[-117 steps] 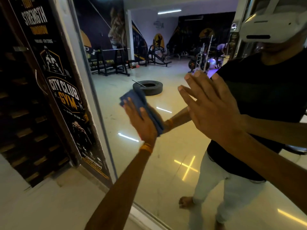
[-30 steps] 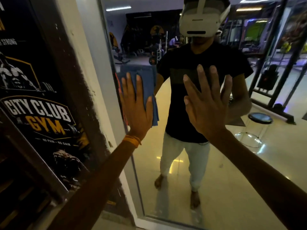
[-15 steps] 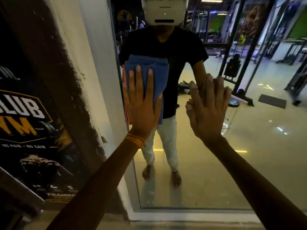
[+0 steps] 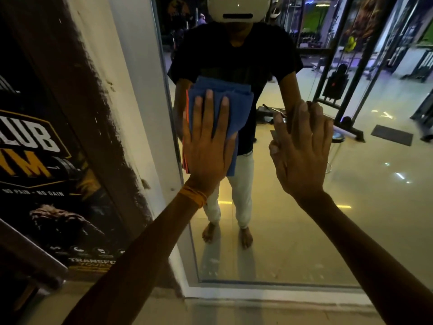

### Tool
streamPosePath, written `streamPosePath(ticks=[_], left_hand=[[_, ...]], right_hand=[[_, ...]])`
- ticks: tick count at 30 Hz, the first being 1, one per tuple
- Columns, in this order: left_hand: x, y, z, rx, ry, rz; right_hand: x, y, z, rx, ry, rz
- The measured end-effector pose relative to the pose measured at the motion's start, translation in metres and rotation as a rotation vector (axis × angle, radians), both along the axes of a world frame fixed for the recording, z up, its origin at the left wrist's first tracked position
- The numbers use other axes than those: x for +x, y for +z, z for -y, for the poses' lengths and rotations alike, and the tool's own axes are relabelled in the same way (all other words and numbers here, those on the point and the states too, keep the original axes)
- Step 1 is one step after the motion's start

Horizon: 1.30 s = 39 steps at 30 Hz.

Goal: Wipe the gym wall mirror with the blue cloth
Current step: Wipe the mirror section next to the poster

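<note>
Gym wall mirror (image 4: pixel 351 207), seen from a head-worn camera, with a person's two bare arms reaching up to the glass. The left hand (image 4: pixel 208 146), fingers straight and slightly spread, presses a folded blue cloth (image 4: pixel 236 99) flat against the mirror close to its left edge, just beside the white frame (image 4: pixel 150 113). The palm covers the cloth's lower half, and the rest shows above the fingertips and to their right. A thin orange trim runs down the cloth's left side. An orange band (image 4: pixel 193 197) circles the left wrist.

The right hand (image 4: pixel 302 156) is open and holds nothing, palm toward the mirror and fingers straight and close together, well apart from the cloth on its right. Its fingertips meet their own reflection; whether the palm touches the glass cannot be told.

Reflected in the mirror behind the hands are the person in a dark T-shirt, pale trousers and bare feet, wearing a white headset (image 4: pixel 237 8), along with a black cable machine (image 4: pixel 337 85) on a glossy floor. Left of the mirror's frame hangs a dark gym poster (image 4: pixel 35 148) with white and yellow lettering.
</note>
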<state>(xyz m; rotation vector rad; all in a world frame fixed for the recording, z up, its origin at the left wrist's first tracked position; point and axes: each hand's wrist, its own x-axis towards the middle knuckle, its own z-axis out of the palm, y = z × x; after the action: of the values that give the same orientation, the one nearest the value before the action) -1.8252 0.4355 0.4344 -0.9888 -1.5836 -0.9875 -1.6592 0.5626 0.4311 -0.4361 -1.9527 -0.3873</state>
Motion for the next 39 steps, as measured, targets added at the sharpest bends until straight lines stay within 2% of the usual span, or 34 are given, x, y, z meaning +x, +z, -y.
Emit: streamPosePath(ticks=[2, 5, 7, 10, 13, 16, 18, 20, 22, 25, 28, 29, 30, 31, 33, 34, 35, 36, 39], left_hand=[[0.001, -0.037, 0.003, -0.035, 0.020, -0.026], [0.008, -0.127, 0.021, -0.221, -0.011, -0.076], [0.011, -0.147, 0.028, -0.267, -0.046, -0.054], [0.014, -0.122, 0.027, -0.285, -0.055, -0.081], [0.017, -0.049, 0.003, -0.192, -0.041, -0.111], [0.022, 0.007, -0.026, -0.093, -0.039, -0.113], [0.032, -0.012, -0.028, -0.135, -0.061, -0.159], [0.041, -0.060, -0.020, -0.305, -0.048, -0.259], [0.048, -0.074, -0.012, -0.409, -0.035, -0.331], [0.055, 0.007, -0.023, -0.386, -0.051, -0.314], [0.055, 0.117, -0.040, -0.136, -0.041, -0.187], [0.052, 0.135, -0.051, -0.080, -0.037, -0.161], [0.051, 0.138, -0.056, -0.074, -0.081, -0.181], [0.055, 0.128, -0.060, -0.168, -0.153, -0.243], [0.054, 0.074, -0.059, -0.499, -0.438, -0.438], [0.055, 0.048, -0.052, -0.572, -0.337, -0.530], [0.056, 0.032, -0.042, -0.549, -0.173, -0.561], [0.056, 0.026, -0.036, -0.514, -0.114, -0.544], [0.057, 0.088, -0.035, -0.437, -0.051, -0.512]], right_hand=[[0.003, -0.008, 0.000, 0.000, 0.013, 0.001], [0.012, -0.025, -0.003, 0.000, 0.066, 0.017], [0.020, -0.028, -0.009, 0.013, 0.090, 0.058], [0.037, -0.025, -0.022, 0.027, 0.024, 0.074], [0.055, -0.025, -0.034, -0.017, -0.039, 0.026], [0.067, -0.039, -0.041, -0.045, -0.039, 0.062], [0.074, -0.051, -0.041, -0.072, -0.022, 0.091], [0.082, -0.052, -0.045, -0.065, 0.001, 0.096], [0.090, -0.037, -0.056, -0.047, 0.035, 0.079], [0.097, 0.000, -0.080, 0.023, 0.024, 0.065], [0.096, 0.027, -0.094, 0.095, 0.035, 0.055], [0.095, 0.030, -0.094, 0.108, 0.042, 0.045], [0.095, 0.030, -0.095, 0.123, 0.047, 0.037], [0.095, 0.029, -0.097, 0.145, 0.047, 0.038], [0.095, 0.028, -0.102, 0.179, 0.043, 0.050], [0.097, 0.028, -0.104, 0.192, 0.050, 0.055], [0.100, 0.031, -0.107, 0.212, 0.062, 0.053], [0.102, 0.037, -0.109, 0.238, 0.071, 0.044], [0.106, 0.073, -0.109, 0.252, 0.088, 0.014]])
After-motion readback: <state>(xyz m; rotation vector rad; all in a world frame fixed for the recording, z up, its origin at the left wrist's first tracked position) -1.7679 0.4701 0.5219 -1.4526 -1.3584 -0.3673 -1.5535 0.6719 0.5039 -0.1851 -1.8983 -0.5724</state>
